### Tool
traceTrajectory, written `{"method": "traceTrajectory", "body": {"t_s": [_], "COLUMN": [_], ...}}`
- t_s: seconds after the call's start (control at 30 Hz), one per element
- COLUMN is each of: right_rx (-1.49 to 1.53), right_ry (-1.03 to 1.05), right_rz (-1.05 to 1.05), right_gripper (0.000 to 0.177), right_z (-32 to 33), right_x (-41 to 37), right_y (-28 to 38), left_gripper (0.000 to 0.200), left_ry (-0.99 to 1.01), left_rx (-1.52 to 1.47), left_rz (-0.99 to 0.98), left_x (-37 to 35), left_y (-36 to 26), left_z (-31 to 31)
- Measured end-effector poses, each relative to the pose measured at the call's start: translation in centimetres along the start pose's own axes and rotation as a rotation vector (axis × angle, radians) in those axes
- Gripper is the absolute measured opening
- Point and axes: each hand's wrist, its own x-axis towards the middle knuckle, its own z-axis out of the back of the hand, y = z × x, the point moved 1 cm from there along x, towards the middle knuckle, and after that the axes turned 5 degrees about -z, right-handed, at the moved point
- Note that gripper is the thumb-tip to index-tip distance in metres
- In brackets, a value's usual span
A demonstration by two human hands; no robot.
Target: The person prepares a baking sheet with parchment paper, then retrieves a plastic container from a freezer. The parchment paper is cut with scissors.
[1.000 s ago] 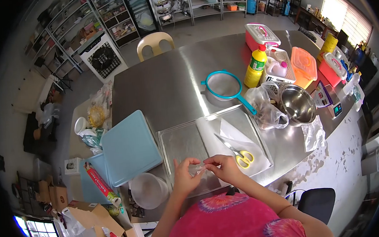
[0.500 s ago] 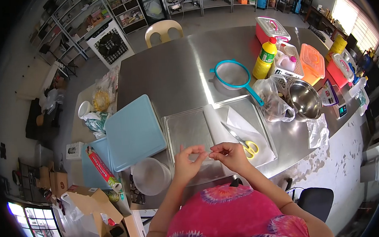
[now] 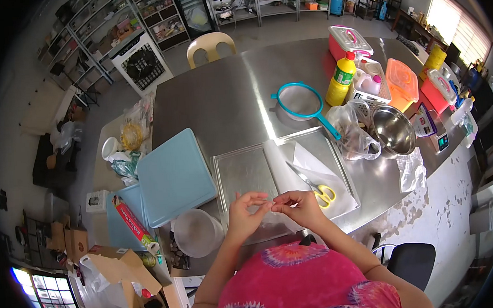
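My left hand point(image 3: 247, 215) and my right hand point(image 3: 298, 206) meet fingertip to fingertip above a metal tray point(image 3: 234, 183). Both are pinched on something small that I cannot make out. A roll of white baking paper point(image 3: 280, 166) lies across the tray, with a loose white sheet point(image 3: 315, 165) beside it. Scissors with yellow handles point(image 3: 323, 195) rest on that sheet, just right of my right hand.
Left of the tray are a light blue lid point(image 3: 176, 178), a translucent bowl point(image 3: 197, 232) and a red baking paper box point(image 3: 133, 224). Beyond it lie a blue-rimmed strainer point(image 3: 300, 101), a yellow bottle point(image 3: 341, 79), a plastic bag point(image 3: 353, 130) and a steel bowl point(image 3: 393, 130).
The view has tilted slightly. My right hand's fingers have shifted a little against those of my left hand; both stay pinched together over the tray.
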Motion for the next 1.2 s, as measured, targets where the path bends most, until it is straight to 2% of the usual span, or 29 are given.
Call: {"method": "traceTrajectory", "body": {"t_s": [0.13, 0.3, 0.43, 0.7, 0.83, 1.1, 1.2], "right_rx": [0.001, -0.089, -0.13, -0.127, -0.128, -0.132, -0.181], "right_ry": [0.007, -0.024, -0.031, 0.006, 0.002, -0.011, -0.008], "right_rz": [-0.017, -0.032, -0.016, 0.155, 0.165, 0.066, 0.087], "right_gripper": [0.021, 0.024, 0.028, 0.02, 0.02, 0.027, 0.027], "right_z": [0.0, -0.1, -0.1, 0.1, 0.2, 0.4, 0.6], "right_x": [-0.1, -0.1, -0.2, -0.3, -0.3, -0.4, -0.4], "right_y": [-0.1, 0.0, 0.3, 0.9, 1.0, 0.5, 0.9], "left_gripper": [0.019, 0.012, 0.011, 0.015, 0.016, 0.013, 0.011], "left_ry": [0.0, -0.004, -0.019, -0.046, -0.054, -0.068, -0.09], "left_rx": [-0.073, 0.069, 0.059, -0.039, -0.022, 0.079, 0.084], "left_rz": [0.026, -0.012, -0.025, -0.036, -0.04, -0.021, -0.058], "left_x": [-0.1, -0.2, -0.2, -0.3, -0.3, -0.3, -0.3], "left_y": [0.3, -0.3, -0.3, 0.4, 0.3, -1.2, -1.1], "left_z": [0.0, 0.2, 0.4, 0.2, 0.1, 0.2, 0.0]}}
